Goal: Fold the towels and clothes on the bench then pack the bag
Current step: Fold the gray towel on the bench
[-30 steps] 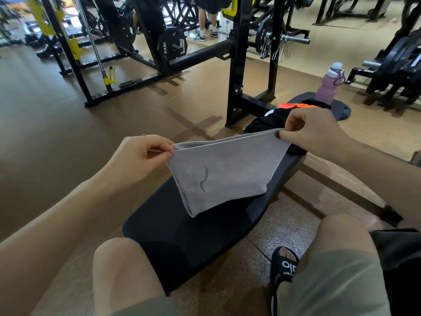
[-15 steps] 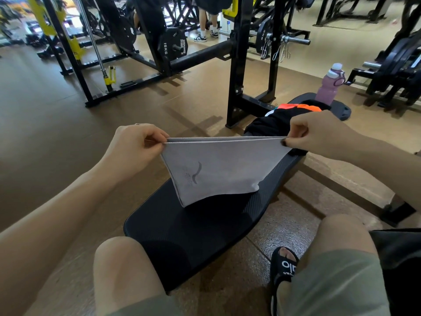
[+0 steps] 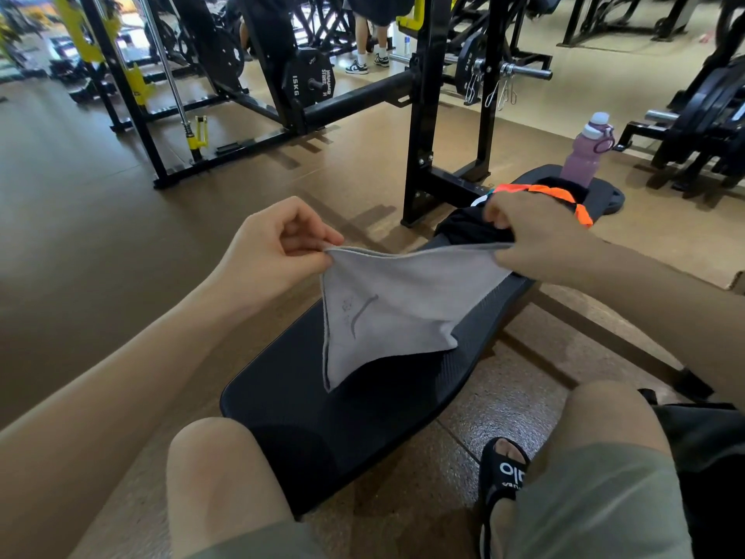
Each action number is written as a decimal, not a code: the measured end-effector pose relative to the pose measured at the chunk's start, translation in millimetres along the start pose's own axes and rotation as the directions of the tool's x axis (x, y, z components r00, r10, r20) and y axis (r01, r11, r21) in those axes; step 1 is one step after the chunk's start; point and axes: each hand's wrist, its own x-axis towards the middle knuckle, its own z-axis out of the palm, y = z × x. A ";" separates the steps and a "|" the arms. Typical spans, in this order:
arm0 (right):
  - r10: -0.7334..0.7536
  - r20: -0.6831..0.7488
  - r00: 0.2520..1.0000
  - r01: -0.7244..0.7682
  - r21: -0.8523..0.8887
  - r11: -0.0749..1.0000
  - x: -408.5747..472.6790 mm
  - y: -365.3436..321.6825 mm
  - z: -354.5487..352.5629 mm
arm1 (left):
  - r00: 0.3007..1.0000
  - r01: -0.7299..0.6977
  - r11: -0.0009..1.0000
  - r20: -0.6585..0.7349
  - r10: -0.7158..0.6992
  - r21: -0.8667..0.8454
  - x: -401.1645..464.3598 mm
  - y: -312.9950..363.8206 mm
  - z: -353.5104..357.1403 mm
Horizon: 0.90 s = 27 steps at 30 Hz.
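A grey towel (image 3: pixel 397 304), folded over, hangs above the black bench pad (image 3: pixel 306 417). My left hand (image 3: pixel 270 252) pinches its upper left corner. My right hand (image 3: pixel 536 240) pinches the upper right corner, so the top edge sags a little between them. The towel's lower point droops toward the pad. Behind my right hand a black garment with an orange stripe (image 3: pixel 560 195) lies on the far end of the bench. A dark bag (image 3: pixel 709 449) shows at the right edge beside my knee.
A pink water bottle (image 3: pixel 584 153) stands at the far end of the bench. A black rack upright (image 3: pixel 423 127) rises just beyond. Weight machines ring the brown floor; a person's legs (image 3: pixel 369 42) stand at the back. My knees and sandalled foot (image 3: pixel 504 474) flank the bench.
Both hands have lifted the towel slightly and moved closer together. The top edge went from taut to sagging, and the lower corner now hangs lower.
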 end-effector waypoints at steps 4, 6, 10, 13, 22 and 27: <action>-0.242 0.113 0.964 0.132 0.586 0.800 -12.9 -66.6 6.8 | 0.999 0.008 0.997 0.041 -0.005 -0.078 3.0 10.8 17.8; -0.285 0.090 0.954 0.139 0.710 0.691 -14.8 -87.9 17.0 | 0.999 0.001 0.994 0.054 0.006 -0.113 3.8 15.0 23.8; -0.251 -0.006 0.968 0.150 0.814 0.562 -14.5 -104.6 29.4 | 0.998 -0.023 0.994 0.058 0.030 -0.106 0.9 17.2 25.8; -0.224 -0.020 0.974 0.152 0.795 0.588 -14.0 -107.3 33.2 | 0.999 -0.025 0.997 0.037 0.027 -0.072 -3.0 14.8 24.9; -0.173 -0.021 0.985 0.122 0.791 0.600 -16.5 -110.5 28.1 | 0.996 -0.086 0.993 -0.008 0.087 0.087 -6.5 7.0 31.3; -0.114 -0.108 0.988 0.155 0.778 0.609 -16.4 -113.3 24.3 | 0.996 -0.084 0.979 0.047 0.077 0.185 -16.1 -4.6 42.5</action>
